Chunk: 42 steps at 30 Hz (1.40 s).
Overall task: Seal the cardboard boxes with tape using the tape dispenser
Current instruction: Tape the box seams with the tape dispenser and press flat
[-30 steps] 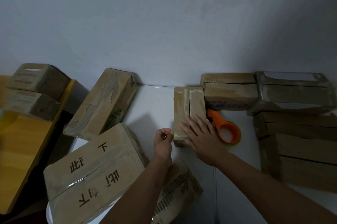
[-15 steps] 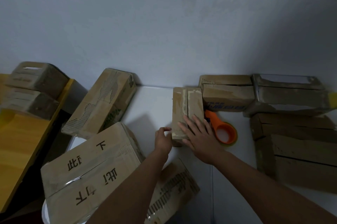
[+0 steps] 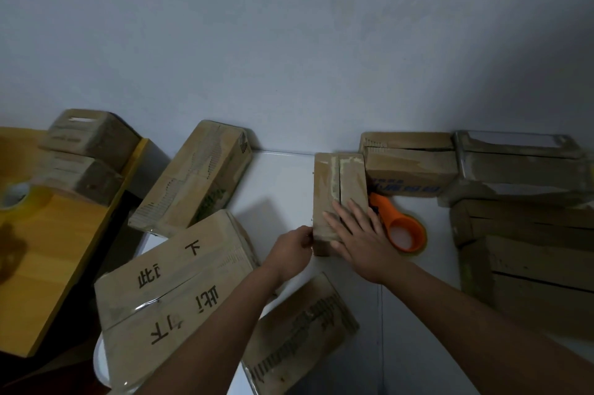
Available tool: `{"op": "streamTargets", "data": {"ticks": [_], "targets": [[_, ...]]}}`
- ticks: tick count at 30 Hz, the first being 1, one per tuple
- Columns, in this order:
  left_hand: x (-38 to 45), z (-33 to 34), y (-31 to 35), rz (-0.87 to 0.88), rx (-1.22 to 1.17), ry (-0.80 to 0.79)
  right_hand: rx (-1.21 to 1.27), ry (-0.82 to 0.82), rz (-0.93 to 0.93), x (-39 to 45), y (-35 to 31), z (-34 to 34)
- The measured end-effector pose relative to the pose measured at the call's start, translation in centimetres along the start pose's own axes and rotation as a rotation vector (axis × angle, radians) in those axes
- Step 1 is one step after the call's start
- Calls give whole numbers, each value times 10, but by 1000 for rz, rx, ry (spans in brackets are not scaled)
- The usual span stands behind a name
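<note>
Cardboard, a small box (image 3: 339,198) on the white table (image 3: 279,189): the right hand (image 3: 363,238) presses flat, fingers spread, on its flaps, while the left hand (image 3: 294,248) curls against its near left corner. The orange tape dispenser (image 3: 400,227) lies unheld just right of the box, so taping seems unstarted; next, a hand must pick up the dispenser.

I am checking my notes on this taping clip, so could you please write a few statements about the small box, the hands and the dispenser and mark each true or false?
1. The right hand lies flat, fingers straight, on top of the small cardboard box. True.
2. The orange tape dispenser is held in the left hand. False: it lies on the white table, right of the small box, with no hand gripping it.
3. The left hand is at the box's near left corner, fingers curled. True.
4. The small box's top flaps are standing open. False: they lie closed, with a seam down the middle.
</note>
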State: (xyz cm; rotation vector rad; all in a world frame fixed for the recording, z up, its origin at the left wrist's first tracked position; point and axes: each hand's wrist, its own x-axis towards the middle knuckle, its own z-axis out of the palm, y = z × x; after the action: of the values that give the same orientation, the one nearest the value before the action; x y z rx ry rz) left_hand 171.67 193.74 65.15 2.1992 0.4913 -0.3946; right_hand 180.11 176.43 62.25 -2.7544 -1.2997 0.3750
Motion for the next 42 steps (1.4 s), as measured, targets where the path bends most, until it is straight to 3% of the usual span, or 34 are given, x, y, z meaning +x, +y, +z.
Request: {"op": "streamTargets", "data": {"ticks": [8, 13, 16, 19, 21, 24, 28, 34, 37, 42], "targets": [[19, -20, -6, 211, 364, -49, 2, -13, 7, 3, 1, 3], [17, -13, -14, 134, 287, -30, 117, -50, -12, 5, -2, -5], [17, -23, -18, 62, 241, -42, 375, -23, 46, 9, -2, -22], [21, -28, -11, 111, 238, 142, 796, 128, 350, 2, 4, -31], [24, -22, 2, 123, 212, 190, 1165, 87, 485, -6, 4, -33], [32, -4, 21, 110, 361, 134, 1317, 4, 511, -12, -3, -32], [40, 6, 25, 90, 626, 33, 1279, -88, 492, -17, -7, -30], [48, -51, -3, 216, 807, -54, 1038, 215, 592, -21, 8, -30], [45, -58, -6, 221, 765, -72, 931, 245, 520, -7, 8, -32], [30, -25, -10, 141, 585, -27, 880, 116, 339, 29, 6, -43]]}}
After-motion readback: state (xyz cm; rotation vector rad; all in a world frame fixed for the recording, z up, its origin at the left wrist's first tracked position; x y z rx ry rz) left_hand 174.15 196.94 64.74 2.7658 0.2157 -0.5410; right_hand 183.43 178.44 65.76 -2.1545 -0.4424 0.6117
